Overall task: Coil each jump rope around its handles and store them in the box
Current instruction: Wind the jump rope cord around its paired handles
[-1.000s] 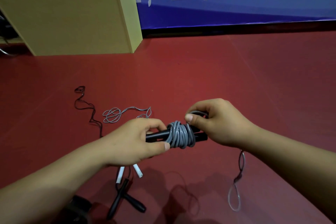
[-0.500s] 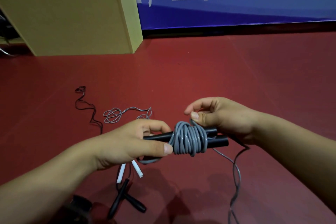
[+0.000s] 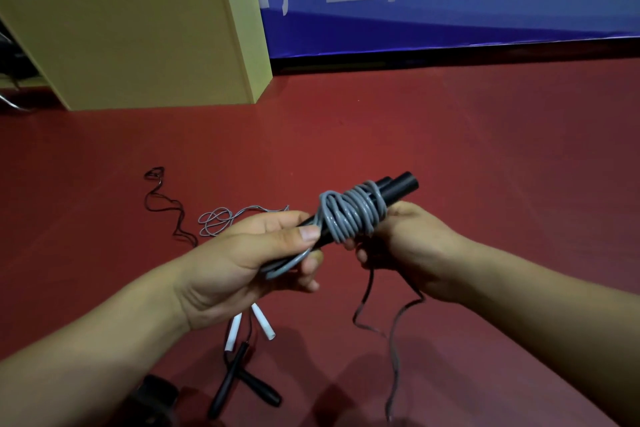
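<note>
- Handles (image 3: 360, 215) of the grey jump rope: two black ones held side by side as one bundle between our hands, above the red floor (image 3: 485, 166). Long axis runs from low near end by our left hand (image 3: 249, 263) up & away to the free ends past our right hand (image 3: 408, 246).
- Left hand: fingers & thumb curled round the near end, thumb pressing the rope's start against the handles.
- Grey coil (image 3: 349, 215) sits mid-bundle, betw. both hands, several turns on.
- Right hand: under the far part, fingers curled beneath the coil; the loose tail (image 3: 391, 333) drops from it. We can't tell if it pinches the tail or only cups the bundle.
- Our read: next turn goes round that axis, so right hand, nearer the tail, leads; left only steadies.
- Box (image 3: 131, 35): well ahead, on left hand's side.
- Other ropes' handles (image 3: 239, 381) lie on the floor below left wrist.
</note>
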Tool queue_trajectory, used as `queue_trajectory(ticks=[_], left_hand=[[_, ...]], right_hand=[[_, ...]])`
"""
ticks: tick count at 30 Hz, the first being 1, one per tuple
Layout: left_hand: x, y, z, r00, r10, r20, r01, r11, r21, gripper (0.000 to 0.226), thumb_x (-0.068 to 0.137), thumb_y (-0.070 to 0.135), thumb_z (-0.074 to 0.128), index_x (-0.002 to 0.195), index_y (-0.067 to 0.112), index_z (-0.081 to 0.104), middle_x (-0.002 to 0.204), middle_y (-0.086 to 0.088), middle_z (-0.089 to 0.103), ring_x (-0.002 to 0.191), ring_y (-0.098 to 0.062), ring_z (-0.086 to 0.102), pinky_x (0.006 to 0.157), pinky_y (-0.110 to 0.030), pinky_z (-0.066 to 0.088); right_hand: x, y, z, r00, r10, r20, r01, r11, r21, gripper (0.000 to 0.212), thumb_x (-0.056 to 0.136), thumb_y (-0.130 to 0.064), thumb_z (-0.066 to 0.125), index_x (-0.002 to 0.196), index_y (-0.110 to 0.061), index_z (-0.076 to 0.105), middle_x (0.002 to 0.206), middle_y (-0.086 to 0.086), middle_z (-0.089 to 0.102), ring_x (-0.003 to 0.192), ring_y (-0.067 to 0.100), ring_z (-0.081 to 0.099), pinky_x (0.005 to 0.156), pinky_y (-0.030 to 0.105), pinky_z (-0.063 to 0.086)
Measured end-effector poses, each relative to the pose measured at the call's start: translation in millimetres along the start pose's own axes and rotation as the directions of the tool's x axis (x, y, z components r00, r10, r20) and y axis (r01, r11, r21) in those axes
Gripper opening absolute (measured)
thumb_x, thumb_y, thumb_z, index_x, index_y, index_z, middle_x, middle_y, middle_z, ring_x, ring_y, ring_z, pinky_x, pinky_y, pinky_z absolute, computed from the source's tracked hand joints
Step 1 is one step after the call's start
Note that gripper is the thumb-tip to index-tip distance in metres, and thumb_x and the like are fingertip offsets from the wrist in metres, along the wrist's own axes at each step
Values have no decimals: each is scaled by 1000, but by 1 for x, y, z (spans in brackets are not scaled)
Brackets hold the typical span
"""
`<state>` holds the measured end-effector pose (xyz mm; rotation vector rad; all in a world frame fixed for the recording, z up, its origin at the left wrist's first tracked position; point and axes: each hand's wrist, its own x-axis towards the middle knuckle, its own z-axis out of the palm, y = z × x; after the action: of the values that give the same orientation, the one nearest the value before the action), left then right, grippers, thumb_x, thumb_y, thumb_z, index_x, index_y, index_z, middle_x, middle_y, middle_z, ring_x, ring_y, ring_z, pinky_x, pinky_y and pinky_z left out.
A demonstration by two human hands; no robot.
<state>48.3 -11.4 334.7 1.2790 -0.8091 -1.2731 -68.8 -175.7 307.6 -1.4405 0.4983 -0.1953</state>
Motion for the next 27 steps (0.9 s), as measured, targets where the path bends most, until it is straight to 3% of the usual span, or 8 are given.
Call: queue_trajectory(ticks=[3, 10, 16, 19, 23, 27], left_hand=[[1, 0, 5, 1000, 6, -30, -5, 1000, 18, 19, 85, 24, 62, 96, 8, 64, 69, -3, 54, 62, -13, 51, 73, -30, 54], [6, -3, 6, 993, 35, -112, -29, 998, 51, 21, 82, 17, 61, 98, 4, 59, 72, -5, 53, 63, -14, 50, 64, -27, 51], [13, -7, 5, 951, 85, -297, -46, 990, 135, 4, 85, 10, 69, 87, 9, 65, 66, -1, 56, 55, -10, 50, 58, -23, 49], [15, -11, 2, 927, 108, -359, -27, 975, 223, 15, 91, 7, 61, 103, -1, 65, 72, -6, 57, 60, -11, 50, 58, -22, 48], [16, -14, -3, 911, 151, -383, -9, 938, 348, 20, 91, 9, 63, 109, 0, 64, 88, -14, 64, 77, -17, 55, 68, -24, 47], [17, -16, -5, 897, 175, -406, 12, 908, 419, 16, 90, 11, 66, 104, 5, 64, 85, -11, 70, 67, -10, 56, 63, -22, 45]], right_hand=[[0, 6, 5, 1000, 22, -21, -21, 1000, 19, 29, 99, -3, 40, 86, -11, 64, 63, 4, 65, 51, 17, 52, 58, 31, 41], [-2, 15, 17, 997, 53, 63, -52, 998, -19, 22, 103, -19, 45, 92, -16, 64, 75, 5, 64, 57, 16, 55, 58, 28, 43], [-7, 22, 24, 982, 86, 166, -62, 988, -142, 21, 100, -7, 48, 113, 5, 57, 81, 7, 63, 64, 16, 59, 66, 25, 50], [-11, 23, 27, 977, 47, 208, -3, 978, -207, 19, 98, -7, 51, 115, -1, 58, 77, 2, 65, 66, 16, 60, 69, 29, 52], [-10, 24, 29, 971, 32, 238, 25, 973, -231, 22, 95, -4, 54, 116, -8, 60, 74, 1, 59, 64, 15, 57, 72, 34, 55], [-10, 25, 31, 975, 13, 224, 44, 968, -248, 27, 89, -4, 57, 115, -12, 61, 68, -2, 54, 62, 12, 49, 67, 36, 43]])
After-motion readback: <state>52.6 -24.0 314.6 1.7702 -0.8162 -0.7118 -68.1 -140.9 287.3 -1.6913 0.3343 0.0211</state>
